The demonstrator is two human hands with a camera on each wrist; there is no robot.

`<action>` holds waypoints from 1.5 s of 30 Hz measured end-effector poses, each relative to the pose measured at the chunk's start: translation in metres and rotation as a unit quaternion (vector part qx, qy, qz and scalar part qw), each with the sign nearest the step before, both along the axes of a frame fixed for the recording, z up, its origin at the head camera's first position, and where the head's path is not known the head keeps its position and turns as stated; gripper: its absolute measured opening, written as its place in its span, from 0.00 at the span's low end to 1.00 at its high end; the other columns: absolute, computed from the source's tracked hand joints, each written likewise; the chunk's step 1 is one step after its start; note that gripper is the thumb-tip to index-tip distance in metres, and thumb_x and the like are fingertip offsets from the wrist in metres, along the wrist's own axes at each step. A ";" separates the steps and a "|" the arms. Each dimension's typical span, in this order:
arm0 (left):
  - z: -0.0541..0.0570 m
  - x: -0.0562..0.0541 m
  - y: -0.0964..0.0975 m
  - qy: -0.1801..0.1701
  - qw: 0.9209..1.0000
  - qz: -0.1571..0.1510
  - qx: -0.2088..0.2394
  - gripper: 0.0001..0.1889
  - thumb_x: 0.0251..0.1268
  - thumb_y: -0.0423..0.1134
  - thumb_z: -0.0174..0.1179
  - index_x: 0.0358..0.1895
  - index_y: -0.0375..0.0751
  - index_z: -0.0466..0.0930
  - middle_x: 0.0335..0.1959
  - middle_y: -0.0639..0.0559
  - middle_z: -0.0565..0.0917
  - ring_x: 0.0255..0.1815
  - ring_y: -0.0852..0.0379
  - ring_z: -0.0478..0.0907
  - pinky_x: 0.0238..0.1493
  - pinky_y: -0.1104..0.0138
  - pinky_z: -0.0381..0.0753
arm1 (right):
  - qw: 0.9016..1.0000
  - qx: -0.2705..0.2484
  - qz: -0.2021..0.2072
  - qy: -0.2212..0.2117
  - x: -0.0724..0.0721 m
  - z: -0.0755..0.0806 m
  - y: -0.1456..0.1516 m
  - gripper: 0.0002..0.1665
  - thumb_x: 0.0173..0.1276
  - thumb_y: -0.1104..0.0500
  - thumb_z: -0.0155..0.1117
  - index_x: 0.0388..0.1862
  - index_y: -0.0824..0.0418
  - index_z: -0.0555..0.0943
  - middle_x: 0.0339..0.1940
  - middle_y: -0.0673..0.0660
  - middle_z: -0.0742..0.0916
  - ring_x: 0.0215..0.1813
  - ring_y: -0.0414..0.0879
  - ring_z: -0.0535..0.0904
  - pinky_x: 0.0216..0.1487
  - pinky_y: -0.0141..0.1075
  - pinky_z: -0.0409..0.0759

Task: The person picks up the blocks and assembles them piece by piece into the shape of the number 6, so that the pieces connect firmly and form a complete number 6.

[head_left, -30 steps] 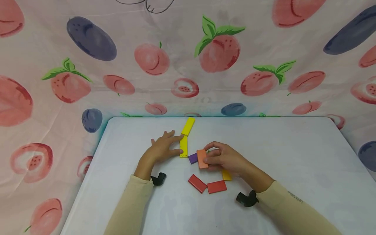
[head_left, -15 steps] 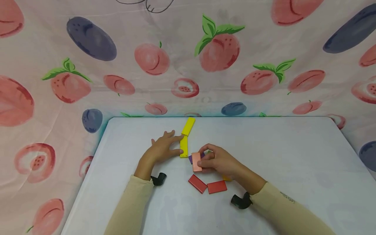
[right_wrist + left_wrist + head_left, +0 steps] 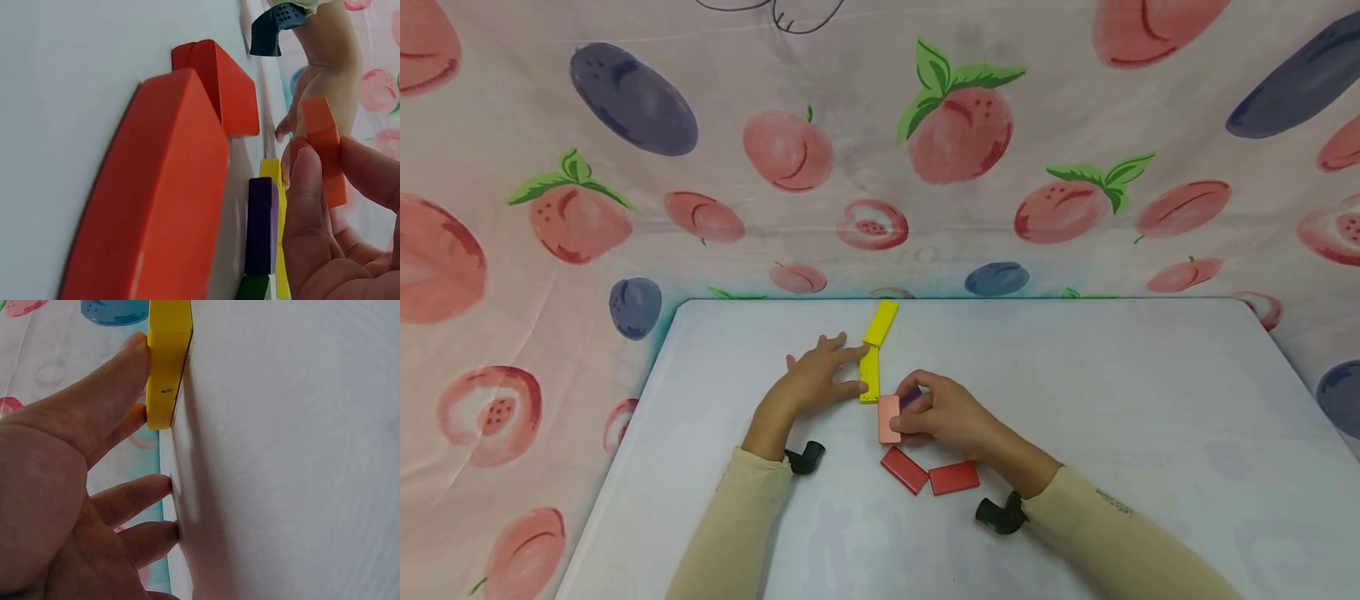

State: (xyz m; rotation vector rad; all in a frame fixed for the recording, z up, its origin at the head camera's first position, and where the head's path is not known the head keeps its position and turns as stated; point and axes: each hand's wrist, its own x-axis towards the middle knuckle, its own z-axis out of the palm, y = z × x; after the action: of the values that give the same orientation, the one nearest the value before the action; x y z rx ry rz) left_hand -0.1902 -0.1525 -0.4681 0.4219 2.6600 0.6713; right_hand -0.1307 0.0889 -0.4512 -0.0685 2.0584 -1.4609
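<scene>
The orange block (image 3: 889,418) is hanging pinched in the right hand (image 3: 951,414), long axis near-to-far, just near of the yellow block (image 3: 869,374) that the spread left hand (image 3: 815,382) is touching.

A white table (image 3: 1112,392) carries flat coloured blocks: two yellow blocks (image 3: 874,350) lie end to end near its far edge, two red blocks (image 3: 928,474) touch at a corner nearer the person, and a purple block (image 3: 911,398) lies between them.
</scene>
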 end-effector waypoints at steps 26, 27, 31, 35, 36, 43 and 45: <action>0.002 -0.002 0.001 -0.004 1.000 0.000 -0.006 0.35 0.66 0.57 0.66 0.76 0.64 0.68 0.83 0.44 0.57 0.84 0.34 0.46 0.69 0.21 0.39 | 0.979 0.160 0.027 0.127 0.001 -0.001 -0.024 0.22 0.59 0.52 0.80 0.49 0.51 0.80 0.25 0.45 0.87 0.33 0.44 0.81 0.35 0.36 0.78; 0.002 -0.002 0.001 -0.005 1.000 0.000 -0.006 0.35 0.66 0.57 0.66 0.76 0.64 0.68 0.83 0.44 0.57 0.84 0.34 0.46 0.69 0.21 0.39 | 0.977 0.165 0.030 0.131 0.001 -0.001 -0.025 0.22 0.59 0.52 0.80 0.49 0.51 0.80 0.25 0.45 0.87 0.33 0.43 0.81 0.35 0.35 0.78; 0.004 -0.001 0.002 -0.006 1.000 0.000 -0.006 0.35 0.66 0.57 0.66 0.76 0.64 0.68 0.83 0.44 0.57 0.84 0.34 0.46 0.69 0.21 0.39 | 0.973 0.178 0.036 0.144 0.001 -0.003 -0.027 0.22 0.59 0.52 0.80 0.48 0.51 0.80 0.26 0.45 0.86 0.33 0.43 0.80 0.35 0.35 0.79; 0.005 0.000 0.002 -0.008 1.000 0.002 -0.007 0.35 0.66 0.57 0.66 0.76 0.64 0.68 0.83 0.44 0.57 0.84 0.34 0.46 0.70 0.21 0.39 | 0.971 0.183 0.042 0.150 0.002 -0.004 -0.029 0.22 0.58 0.53 0.80 0.49 0.52 0.81 0.28 0.45 0.86 0.34 0.41 0.81 0.35 0.34 0.81; 0.005 0.000 0.002 -0.009 1.000 0.003 -0.007 0.35 0.66 0.57 0.66 0.76 0.64 0.68 0.83 0.44 0.57 0.84 0.34 0.46 0.70 0.21 0.38 | 0.970 0.184 0.043 0.150 0.002 -0.005 -0.029 0.22 0.58 0.53 0.80 0.49 0.52 0.81 0.29 0.45 0.86 0.34 0.40 0.81 0.35 0.34 0.81; 0.004 0.000 0.002 -0.006 1.000 0.002 -0.008 0.35 0.66 0.58 0.67 0.76 0.64 0.68 0.83 0.44 0.58 0.84 0.34 0.46 0.70 0.21 0.39 | 0.965 0.194 0.051 0.167 0.003 -0.007 -0.030 0.22 0.60 0.54 0.79 0.52 0.53 0.82 0.26 0.44 0.86 0.30 0.38 0.81 0.33 0.33 0.80; 0.004 0.000 0.002 -0.005 1.000 0.002 -0.008 0.35 0.66 0.58 0.66 0.76 0.64 0.68 0.83 0.44 0.58 0.84 0.34 0.46 0.70 0.21 0.39 | 0.963 0.201 0.054 0.172 0.003 -0.007 -0.031 0.22 0.60 0.54 0.78 0.53 0.52 0.83 0.25 0.43 0.85 0.30 0.38 0.81 0.32 0.33 0.80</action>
State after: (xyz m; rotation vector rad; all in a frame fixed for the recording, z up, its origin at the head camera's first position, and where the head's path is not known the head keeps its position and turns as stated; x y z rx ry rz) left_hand -0.1905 -0.1508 -0.4640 0.4071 2.6550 0.6518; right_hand -0.1274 0.0583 -0.4580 -0.2832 2.5500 -0.9933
